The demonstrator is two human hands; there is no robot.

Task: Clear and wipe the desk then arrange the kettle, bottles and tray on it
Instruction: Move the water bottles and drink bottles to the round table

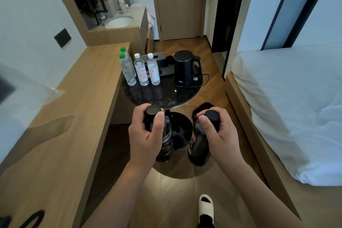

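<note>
Above the near edge of a small round black counter (182, 98), a person is holding two dark bottles upright, one in each hand. The left hand (146, 135) is gripping the left dark bottle (167, 140) around its neck, thumb lying over the black cap. The right hand (217, 133) is gripping the right dark bottle (197, 144) the same way. Both bottles are hanging clear of the counter, over its pedestal base and the wooden floor.

On the counter's far side, four clear water bottles are standing close together: two green-capped ones (127, 68) at the left and two white-capped ones (147, 69) just beside them. A black kettle (187, 68) is sitting on its base to the right, its cord trailing off the edge. A dark tray (157, 61) is lying behind the bottles. A long wooden desk (77, 98) is running along the left wall, and a white bed (288, 109) is on the right.

Judging from this, the step in hand is setting the dark bottles down. The open glossy patch in front of the clear bottles looks like the spot. Lowering both straight down, bases flat, with labels facing forward and a small gap from the clear bottles, should avoid knocking them. The kettle cord is worth avoiding.
</note>
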